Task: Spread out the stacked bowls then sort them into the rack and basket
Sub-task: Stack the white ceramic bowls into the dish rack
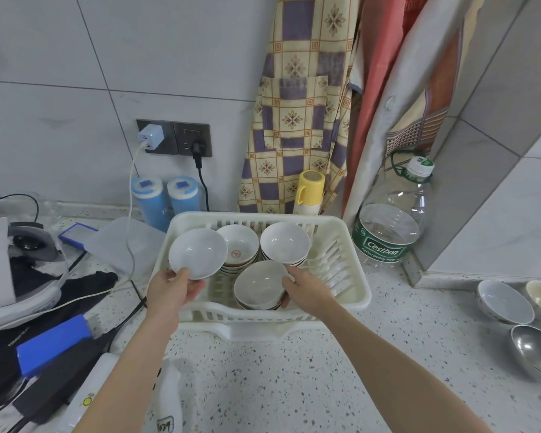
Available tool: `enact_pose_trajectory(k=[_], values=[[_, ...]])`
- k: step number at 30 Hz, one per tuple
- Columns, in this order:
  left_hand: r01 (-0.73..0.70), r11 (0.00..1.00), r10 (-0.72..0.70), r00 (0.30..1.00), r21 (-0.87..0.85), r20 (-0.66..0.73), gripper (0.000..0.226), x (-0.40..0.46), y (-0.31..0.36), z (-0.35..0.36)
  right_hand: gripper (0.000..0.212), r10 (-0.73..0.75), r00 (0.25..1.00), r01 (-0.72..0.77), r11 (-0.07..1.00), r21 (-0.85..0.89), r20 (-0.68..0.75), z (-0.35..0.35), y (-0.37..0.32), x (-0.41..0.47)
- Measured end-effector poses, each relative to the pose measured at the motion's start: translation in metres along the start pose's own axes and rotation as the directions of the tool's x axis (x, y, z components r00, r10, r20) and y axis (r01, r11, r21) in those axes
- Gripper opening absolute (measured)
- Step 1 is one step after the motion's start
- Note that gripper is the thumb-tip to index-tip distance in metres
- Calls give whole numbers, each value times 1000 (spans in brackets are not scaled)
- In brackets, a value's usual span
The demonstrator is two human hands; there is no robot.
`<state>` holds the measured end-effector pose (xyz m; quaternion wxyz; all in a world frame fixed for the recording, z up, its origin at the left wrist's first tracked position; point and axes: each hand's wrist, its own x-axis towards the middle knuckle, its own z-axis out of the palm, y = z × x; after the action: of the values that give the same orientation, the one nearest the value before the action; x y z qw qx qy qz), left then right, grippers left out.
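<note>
White bowls (197, 253) in cream rack (350, 295); speckled counter (263, 385); possibly red-rimmed.

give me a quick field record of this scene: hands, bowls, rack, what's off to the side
left hand: holds a white bowl by its near rim, tilted, above the rack's left end
right hand: grips the near stack of bowls inside the rack
rack: white plastic, on the speckled counter
other stacks in rack: middle stack, right stack
loose bowls on the right: white bowl, metal bowl
behind rack: water bottle, yellow cup

Home kitchen: speckled countertop (294, 385), tiled wall (75, 73), hanging apron (297, 120), dish rack (350, 295) with bowls (263, 282).
</note>
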<state>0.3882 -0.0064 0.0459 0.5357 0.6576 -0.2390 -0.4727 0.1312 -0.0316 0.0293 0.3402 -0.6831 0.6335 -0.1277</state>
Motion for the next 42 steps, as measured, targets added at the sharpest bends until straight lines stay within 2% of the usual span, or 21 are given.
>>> enact_pose_trajectory(k=[6,17,26,31,37,42], values=[[-4,998,3,1000,58,20,35,0,0,-1,43,39,999,-36,994,-98,21,1,-1,3],[25,993,-30,999,118,38,33,-5,4,0,47,48,997,-44,996,-75,58,2,-1,8],[12,981,-29,996,194,89,24,-2,6,-5,40,40,999,-40,999,-9,-2,4,2,7],[8,970,-45,988,242,148,17,-7,12,-5,44,84,995,-87,995,-49,-55,6,4,7],[-10,947,-77,964,323,256,18,-15,16,11,43,130,971,-115,990,82,-200,5,3,6],[-27,888,-144,932,460,334,19,-19,15,37,54,96,972,-55,981,187,-217,3,5,4]])
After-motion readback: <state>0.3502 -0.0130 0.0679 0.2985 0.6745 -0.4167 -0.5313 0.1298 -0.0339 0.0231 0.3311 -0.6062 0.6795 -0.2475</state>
